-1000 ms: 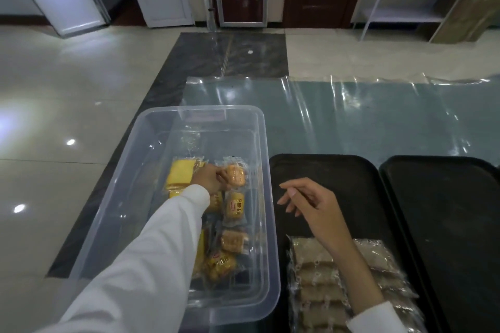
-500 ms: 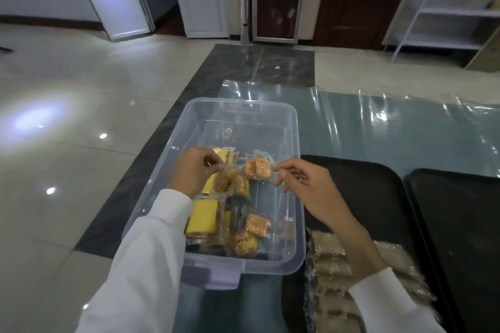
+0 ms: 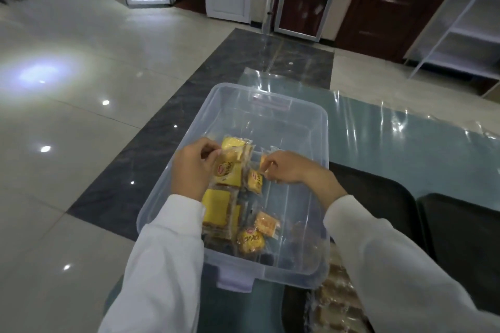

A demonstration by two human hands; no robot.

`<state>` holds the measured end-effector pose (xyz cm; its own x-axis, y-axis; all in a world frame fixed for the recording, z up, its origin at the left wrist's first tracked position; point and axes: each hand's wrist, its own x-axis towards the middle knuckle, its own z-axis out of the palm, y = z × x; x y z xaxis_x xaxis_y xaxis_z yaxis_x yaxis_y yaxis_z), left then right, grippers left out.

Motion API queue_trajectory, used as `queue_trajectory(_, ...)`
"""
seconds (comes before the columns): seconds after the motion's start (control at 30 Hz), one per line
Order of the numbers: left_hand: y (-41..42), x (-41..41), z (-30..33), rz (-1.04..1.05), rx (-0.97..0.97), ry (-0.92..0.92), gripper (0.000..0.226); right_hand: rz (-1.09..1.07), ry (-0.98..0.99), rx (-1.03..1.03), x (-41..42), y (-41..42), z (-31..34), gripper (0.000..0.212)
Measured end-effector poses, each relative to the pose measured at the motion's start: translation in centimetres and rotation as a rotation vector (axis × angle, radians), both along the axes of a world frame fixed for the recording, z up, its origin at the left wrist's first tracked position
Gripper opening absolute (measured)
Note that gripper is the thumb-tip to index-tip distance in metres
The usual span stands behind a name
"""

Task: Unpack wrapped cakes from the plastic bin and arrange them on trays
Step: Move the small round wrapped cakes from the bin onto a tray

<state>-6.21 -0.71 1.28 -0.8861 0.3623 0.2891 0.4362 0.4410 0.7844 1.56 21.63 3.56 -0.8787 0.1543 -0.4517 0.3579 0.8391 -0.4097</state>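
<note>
Over the clear plastic bin (image 3: 303, 116), both hands work among wrapped cakes. Left hand (image 3: 193, 170) fingers curl round a yellow wrapped cake (image 3: 228, 173), pinching its wrapper top. Right hand (image 3: 286, 169) fingers pinch a small orange cake (image 3: 263, 162). More cakes (image 3: 250, 242) lie below both hands. Black tray (image 3: 378, 197) right of right hand.

Wrapped cake (image 3: 250, 242) label shows Chinese characters, too blurred to read.
</note>
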Motion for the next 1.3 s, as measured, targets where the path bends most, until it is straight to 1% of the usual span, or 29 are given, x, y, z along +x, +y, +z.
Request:
queue_trajectory(0.1, -0.4, 0.1, 0.1, 0.066, 0.044, -0.031, 0.009, -0.060, -0.073, 0.018, -3.3, 1.2, -2.6, 0.018)
queue_trajectory(0.2, -0.7, 0.1, 0.0, 0.158, 0.082, -0.082, 0.008, -0.121, -0.086, 0.022, -6.3, 2.0, -5.2, 0.019)
queue_trajectory(0.27, -0.7, 0.0, -0.1, 0.216, 0.096, -0.062, 0.010, -0.154, -0.069, 0.035, -7.7, 2.3, -6.9, 0.018)
queue_trajectory(0.37, -0.8, -0.3, -0.4, 0.238, 0.089, -0.027, 0.015, -0.201, -0.068, 0.063, -9.3, 2.7, -9.2, 0.010)
queue_trajectory(0.43, -0.9, -0.5, -0.6, 0.236, 0.079, -0.012, 0.014, -0.231, -0.083, 0.045, -10.0, 2.8, -10.5, 0.013)
queue_trajectory(0.53, -0.9, -0.6, -0.8, 0.227, 0.081, 0.004, 0.015, -0.214, -0.085, 0.010, -10.5, 3.0, -12.5, 0.009)
queue_trajectory(0.6, -0.8, -0.6, -0.8, 0.218, 0.087, 0.006, 0.016, -0.167, -0.114, 0.045, -10.7, 3.4, -14.2, 0.015)
queue_trajectory(0.67, -0.7, -0.6, -0.8, 0.219, 0.097, 0.001, 0.017, -0.136, -0.142, 0.076, -10.9, 3.7, -15.0, 0.016)
queue_trajectory(0.8, -0.6, -0.7, -0.9, 0.207, 0.075, -0.012, 0.017, -0.130, -0.126, 0.119, -10.7, 3.7, -13.9, 0.016)
queue_trajectory(0.97, -0.1, -0.6, -0.7, 0.188, 0.037, -0.058, 0.019, -0.138, -0.090, 0.110, -9.2, 3.5, -12.1, 0.019)
queue_trajectory(1.07, 0.0, -0.5, -0.7, 0.158, 0.042, -0.081, 0.019, -0.050, -0.067, 0.133, -8.5, 3.3, -9.8, 0.016)
queue_trajectory(1.2, 0.1, 0.0, -0.5, 0.180, 0.025, -0.128, 0.019, 0.089, 0.006, 0.159, -7.3, 3.0, -6.6, 0.024)
queue_trajectory(1.3, 0.2, 0.0, -0.5, 0.154, 0.016, -0.130, 0.019, 0.165, 0.108, 0.108, -6.0, 2.6, -4.6, 0.018)
